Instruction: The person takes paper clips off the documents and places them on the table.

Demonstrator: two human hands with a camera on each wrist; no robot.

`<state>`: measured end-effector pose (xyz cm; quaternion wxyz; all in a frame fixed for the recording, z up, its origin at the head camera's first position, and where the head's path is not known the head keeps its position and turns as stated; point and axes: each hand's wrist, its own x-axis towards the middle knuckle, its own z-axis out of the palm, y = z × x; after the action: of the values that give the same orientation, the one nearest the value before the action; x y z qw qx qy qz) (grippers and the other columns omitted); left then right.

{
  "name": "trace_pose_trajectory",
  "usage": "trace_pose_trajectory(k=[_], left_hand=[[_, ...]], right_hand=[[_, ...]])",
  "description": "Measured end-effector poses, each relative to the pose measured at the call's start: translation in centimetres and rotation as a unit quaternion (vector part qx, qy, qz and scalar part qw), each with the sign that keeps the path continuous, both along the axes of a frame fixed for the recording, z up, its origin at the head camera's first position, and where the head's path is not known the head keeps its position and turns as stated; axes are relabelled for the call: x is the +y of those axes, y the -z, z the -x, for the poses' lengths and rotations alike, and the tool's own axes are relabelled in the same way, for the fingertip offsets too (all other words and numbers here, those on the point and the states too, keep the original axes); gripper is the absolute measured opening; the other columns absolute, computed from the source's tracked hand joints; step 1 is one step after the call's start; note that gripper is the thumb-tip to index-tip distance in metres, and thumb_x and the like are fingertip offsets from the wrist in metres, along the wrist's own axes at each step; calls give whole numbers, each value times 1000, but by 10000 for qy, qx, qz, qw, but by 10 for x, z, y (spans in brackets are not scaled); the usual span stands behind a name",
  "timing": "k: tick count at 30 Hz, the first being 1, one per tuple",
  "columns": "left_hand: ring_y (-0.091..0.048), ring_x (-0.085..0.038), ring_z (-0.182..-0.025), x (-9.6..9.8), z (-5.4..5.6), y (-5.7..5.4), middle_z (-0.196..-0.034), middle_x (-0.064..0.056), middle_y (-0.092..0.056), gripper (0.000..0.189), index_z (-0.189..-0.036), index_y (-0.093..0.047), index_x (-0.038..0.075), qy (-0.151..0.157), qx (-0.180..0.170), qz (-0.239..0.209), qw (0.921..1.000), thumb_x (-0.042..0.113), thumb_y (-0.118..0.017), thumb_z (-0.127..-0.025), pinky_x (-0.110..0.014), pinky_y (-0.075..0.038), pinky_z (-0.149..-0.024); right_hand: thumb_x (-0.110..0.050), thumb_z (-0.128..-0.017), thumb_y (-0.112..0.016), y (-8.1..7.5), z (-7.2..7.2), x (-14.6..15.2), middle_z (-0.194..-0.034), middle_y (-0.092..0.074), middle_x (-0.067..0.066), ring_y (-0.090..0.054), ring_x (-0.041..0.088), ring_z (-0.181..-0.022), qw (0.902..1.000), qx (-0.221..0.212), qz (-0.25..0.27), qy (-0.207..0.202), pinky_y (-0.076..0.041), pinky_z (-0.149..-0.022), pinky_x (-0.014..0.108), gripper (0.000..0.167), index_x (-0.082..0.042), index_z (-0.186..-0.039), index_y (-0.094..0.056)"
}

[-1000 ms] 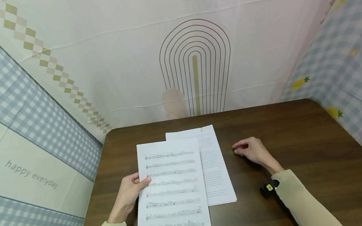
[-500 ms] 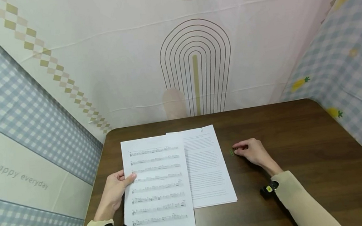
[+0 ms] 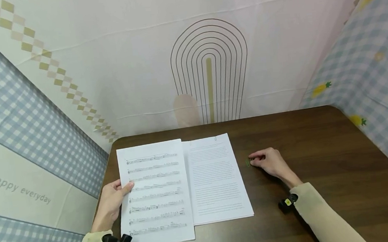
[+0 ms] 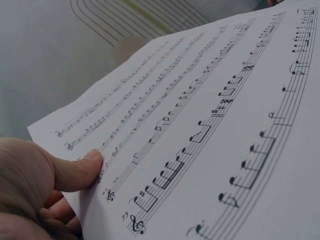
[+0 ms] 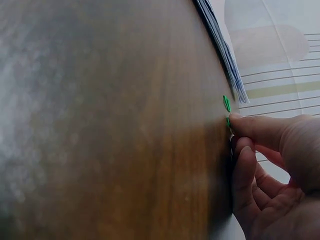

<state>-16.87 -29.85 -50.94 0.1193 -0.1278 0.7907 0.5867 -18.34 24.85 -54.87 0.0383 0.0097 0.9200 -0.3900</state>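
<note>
My left hand [image 3: 110,201] grips the left edge of the sheet music [image 3: 157,201], thumb on top and fingers underneath. In the left wrist view, the thumb [image 4: 80,172] presses on the staves, and the page is raised at a tilt. Beside it lies a stack of printed text pages [image 3: 216,180], partly covered by the music, with small clips at its top edge. On the table to the right, my right hand [image 3: 270,163] has thumb and forefinger around a small green paper clip [image 5: 228,122]. Another green paper clip [image 5: 226,103] lies just beyond the thumb.
A dark brown wooden table [image 3: 321,156] bears everything. Behind it hangs a pale patterned cloth [image 3: 134,72], with blue checked cloth [image 3: 367,82] at the right and more at the left.
My left hand has carried the sheet music leftward and slightly away from me, uncovering more of the text pages. The right hand has stayed at the green clips.
</note>
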Motion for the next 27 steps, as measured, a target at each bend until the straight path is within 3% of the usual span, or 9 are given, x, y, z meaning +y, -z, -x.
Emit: trace_pose_trajectory(k=[10, 16, 19, 27], left_hand=[[-79, -7, -81, -18, 19, 5, -98, 5, -83, 50, -149, -52, -14, -5, -123, 291, 9995, 15, -66, -110, -25, -66, -71], [-78, -8, -79, -26, 28, 8, -94, 6, -81, 50, -148, -51, -15, 72, -233, 451, 9987, 16, -64, -111, -26, -65, -69], [-77, -8, -77, -28, 33, 11, -91, 7, -80, 50, -148, -51, -16, 47, -317, 547, 9980, 15, -64, -111, -27, -64, -67], [-74, -10, -76, -30, 43, 13, -95, -5, -80, 52, -148, -51, -16, -48, -451, 924, 9947, 17, -66, -110, -29, -62, -65]], right_hand=[[-22, -99, -82, -12, -9, -1, -90, -75, 9, -60, 15, -75, 9999, -55, 26, 114, -48, -65, 25, 33, -2, -125, -78], [-25, -101, -80, -24, -24, -21, -86, -77, 6, -68, 14, -69, 9996, -231, 110, 126, -56, -64, 27, 25, -3, -113, -81], [-25, -101, -80, -27, -30, -35, -81, -76, 6, -67, 15, -67, 9989, -418, 136, 161, -53, -63, 28, 23, -3, -109, -81], [-26, -98, -82, -23, -32, -65, -75, -72, 4, -62, 15, -64, 9970, -720, -87, 262, -45, -58, 26, 26, -1, -106, -81]])
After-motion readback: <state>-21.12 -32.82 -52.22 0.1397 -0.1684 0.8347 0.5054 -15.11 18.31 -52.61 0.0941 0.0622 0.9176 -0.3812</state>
